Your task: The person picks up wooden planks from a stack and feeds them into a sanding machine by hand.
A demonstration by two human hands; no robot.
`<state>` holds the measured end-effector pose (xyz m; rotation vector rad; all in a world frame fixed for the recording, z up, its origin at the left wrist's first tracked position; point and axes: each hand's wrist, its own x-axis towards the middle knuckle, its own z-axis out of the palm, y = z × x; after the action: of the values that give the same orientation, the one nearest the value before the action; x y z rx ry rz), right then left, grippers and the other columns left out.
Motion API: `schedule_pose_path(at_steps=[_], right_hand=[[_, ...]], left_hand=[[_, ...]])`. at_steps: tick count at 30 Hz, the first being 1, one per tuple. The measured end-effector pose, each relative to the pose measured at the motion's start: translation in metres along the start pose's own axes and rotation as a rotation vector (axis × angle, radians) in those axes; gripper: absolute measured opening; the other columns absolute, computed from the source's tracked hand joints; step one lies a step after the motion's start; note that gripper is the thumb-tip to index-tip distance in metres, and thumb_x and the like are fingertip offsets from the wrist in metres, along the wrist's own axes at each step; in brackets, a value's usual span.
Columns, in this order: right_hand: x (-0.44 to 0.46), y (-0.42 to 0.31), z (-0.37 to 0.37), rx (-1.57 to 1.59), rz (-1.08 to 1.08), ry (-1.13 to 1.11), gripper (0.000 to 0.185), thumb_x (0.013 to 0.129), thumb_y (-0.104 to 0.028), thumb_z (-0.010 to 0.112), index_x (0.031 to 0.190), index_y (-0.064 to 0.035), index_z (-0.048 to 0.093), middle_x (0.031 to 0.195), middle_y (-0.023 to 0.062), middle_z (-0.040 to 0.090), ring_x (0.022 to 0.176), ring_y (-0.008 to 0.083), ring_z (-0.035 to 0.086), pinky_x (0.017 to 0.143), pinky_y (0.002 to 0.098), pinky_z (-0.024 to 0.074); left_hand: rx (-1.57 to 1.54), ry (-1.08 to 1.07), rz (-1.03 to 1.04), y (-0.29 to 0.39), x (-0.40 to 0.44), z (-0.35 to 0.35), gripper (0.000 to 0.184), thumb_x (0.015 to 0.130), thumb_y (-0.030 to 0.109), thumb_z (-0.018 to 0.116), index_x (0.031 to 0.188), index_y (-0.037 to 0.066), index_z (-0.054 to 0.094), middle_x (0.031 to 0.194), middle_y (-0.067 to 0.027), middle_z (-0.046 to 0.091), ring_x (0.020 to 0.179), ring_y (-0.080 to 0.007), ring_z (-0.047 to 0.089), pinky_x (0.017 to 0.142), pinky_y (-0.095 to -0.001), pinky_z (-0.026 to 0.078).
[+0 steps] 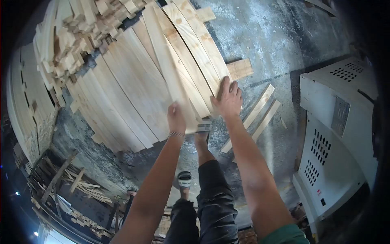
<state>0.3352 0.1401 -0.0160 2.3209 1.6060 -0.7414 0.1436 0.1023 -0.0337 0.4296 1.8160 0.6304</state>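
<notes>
Pale wooden boards (130,81) lie side by side in a wide stack in front of me. My left hand (176,118) grips the near end of one board (164,61), which lies at a slant over the others. That board is slightly blurred. At the right side of the stack, my right hand (229,97) rests with fingers spread at the near end of the outermost boards (203,40). A braided band circles my left wrist.
Short wood pieces (69,44) are piled at the upper left. Two loose strips (260,97) lie on the floor right of my right hand. A white vented machine (333,142) stands at the right. Scrap wood (81,183) fills a rack at lower left.
</notes>
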Motion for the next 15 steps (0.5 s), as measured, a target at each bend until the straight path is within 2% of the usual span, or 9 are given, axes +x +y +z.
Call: schedule_pose_path(at_steps=[1, 3, 5, 6, 9, 11, 13, 15], right_hand=[[0.000, 0.002, 0.000, -0.028, 0.006, -0.019, 0.098, 0.075, -0.053, 0.072, 0.148, -0.0112, 0.021, 0.140, 0.0297, 0.033, 0.125, 0.0461, 0.039, 0.097, 0.0562, 0.0392], [-0.007, -0.001, -0.009, 0.034, 0.014, 0.001, 0.101, 0.069, -0.048, 0.078, 0.147, -0.0153, 0.023, 0.136, 0.0270, 0.039, 0.120, 0.0448, 0.043, 0.093, 0.0576, 0.0417], [-0.028, -0.007, -0.038, 0.086, 0.003, 0.022, 0.104, 0.065, -0.047, 0.080, 0.147, -0.0170, 0.025, 0.134, 0.0255, 0.041, 0.118, 0.0443, 0.044, 0.093, 0.0581, 0.0416], [-0.047, -0.005, -0.044, 0.159, -0.038, 0.099, 0.096, 0.062, -0.042, 0.081, 0.143, -0.0168, 0.037, 0.130, 0.0234, 0.047, 0.116, 0.0421, 0.047, 0.094, 0.0548, 0.0423], [-0.116, -0.016, -0.074, 0.465, -0.092, 0.199, 0.087, 0.061, -0.034, 0.080, 0.137, -0.0090, 0.047, 0.123, 0.0226, 0.052, 0.110, 0.0370, 0.052, 0.094, 0.0471, 0.0444], [-0.161, 0.000, -0.053, 0.779, -0.208, 0.266, 0.077, 0.065, -0.028, 0.078, 0.133, -0.0025, 0.051, 0.115, 0.0191, 0.058, 0.100, 0.0295, 0.058, 0.088, 0.0376, 0.0478], [-0.243, -0.001, -0.082, 1.207, -0.114, 0.074, 0.072, 0.070, -0.020, 0.075, 0.134, 0.0022, 0.049, 0.110, 0.0148, 0.060, 0.094, 0.0241, 0.060, 0.082, 0.0313, 0.0491], [-0.332, 0.012, -0.125, 1.432, -0.062, -0.186, 0.067, 0.074, -0.019, 0.068, 0.134, 0.0016, 0.047, 0.107, 0.0109, 0.061, 0.094, 0.0220, 0.060, 0.080, 0.0284, 0.0495]], left_hand=[[-0.317, -0.079, -0.117, 0.020, -0.017, -0.024, 0.039, 0.099, 0.033, 0.046, 0.119, 0.000, 0.053, 0.092, -0.0142, 0.061, 0.088, -0.0239, 0.063, 0.074, -0.0355, 0.051], [-0.945, -0.858, -0.355, 0.053, -0.042, -0.088, 0.034, 0.101, 0.026, 0.042, 0.126, 0.003, 0.050, 0.082, -0.0080, 0.053, 0.073, -0.0161, 0.058, 0.062, -0.0328, 0.052], [-1.353, -1.072, -0.507, 0.088, -0.088, -0.118, 0.036, 0.102, 0.027, 0.040, 0.129, 0.004, 0.046, 0.081, -0.0077, 0.050, 0.067, -0.0149, 0.055, 0.056, -0.0304, 0.050], [-1.561, -1.174, -0.595, 0.096, -0.117, -0.135, 0.037, 0.102, 0.027, 0.040, 0.131, 0.004, 0.044, 0.080, -0.0076, 0.049, 0.065, -0.0143, 0.053, 0.053, -0.0292, 0.049], [-1.777, -1.177, -0.656, 0.095, -0.196, -0.179, 0.040, 0.103, 0.030, 0.039, 0.133, 0.004, 0.042, 0.082, -0.0085, 0.048, 0.060, -0.0136, 0.050, 0.050, -0.0243, 0.046], [-1.752, -1.254, -0.583, 0.069, -0.248, -0.206, 0.040, 0.103, 0.031, 0.039, 0.134, 0.006, 0.042, 0.080, -0.0082, 0.046, 0.061, -0.0132, 0.052, 0.049, -0.0237, 0.045], [-1.699, -1.318, -0.566, 0.056, -0.305, -0.237, 0.037, 0.104, 0.033, 0.033, 0.131, 0.010, 0.044, 0.077, -0.0074, 0.048, 0.061, -0.0116, 0.054, 0.048, -0.0239, 0.044], [-1.703, -1.464, -0.594, 0.050, -0.360, -0.268, 0.036, 0.104, 0.035, 0.031, 0.129, 0.013, 0.046, 0.077, -0.0075, 0.047, 0.060, -0.0115, 0.053, 0.048, -0.0233, 0.044]])
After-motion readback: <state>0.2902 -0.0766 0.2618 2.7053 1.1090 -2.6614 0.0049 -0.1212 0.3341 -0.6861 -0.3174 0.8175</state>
